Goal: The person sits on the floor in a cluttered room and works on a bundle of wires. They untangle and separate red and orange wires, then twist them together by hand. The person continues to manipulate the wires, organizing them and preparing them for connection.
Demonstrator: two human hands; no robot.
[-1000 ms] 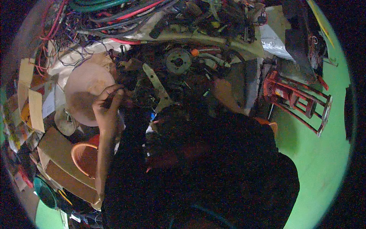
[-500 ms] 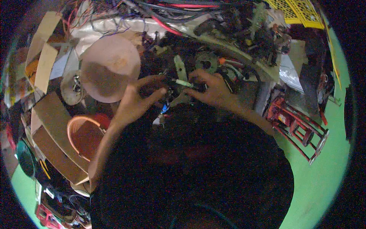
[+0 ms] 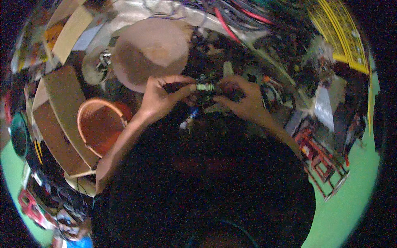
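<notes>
Green floor (image 3: 345, 206) curves down the right side of the head view, and a cluttered, dimly lit work area fills the middle, with a pale round dish (image 3: 151, 41) as its clearest landmark. Left of the dish sits a smaller plate of metal bits (image 3: 93, 68); nearer the person and to its left are an open cardboard box (image 3: 62, 124) and an orange bucket (image 3: 93, 124). Right of the dish and beyond it lie tangled cables (image 3: 248, 16), with a yellow crate (image 3: 339, 37) farther right; a red metal frame (image 3: 324, 165) stands well to the right and nearer the person.

Just off the dish's near right side, a small pale-green cylinder (image 3: 204, 87) is between the two hands, its long axis running roughly from left to right, so each end faces one hand. The left hand (image 3: 157, 97), at the dish's near edge, has thumb and forefinger brought narrow around the left end; blur hides whether they grip it. The right hand (image 3: 244, 97), farther right of the dish, has its fingers curled and seems to hold the cylinder's darker right end. Both hands are about equally near the piece. A little blue item (image 3: 193, 113) shows just on the person's side of it.
</notes>
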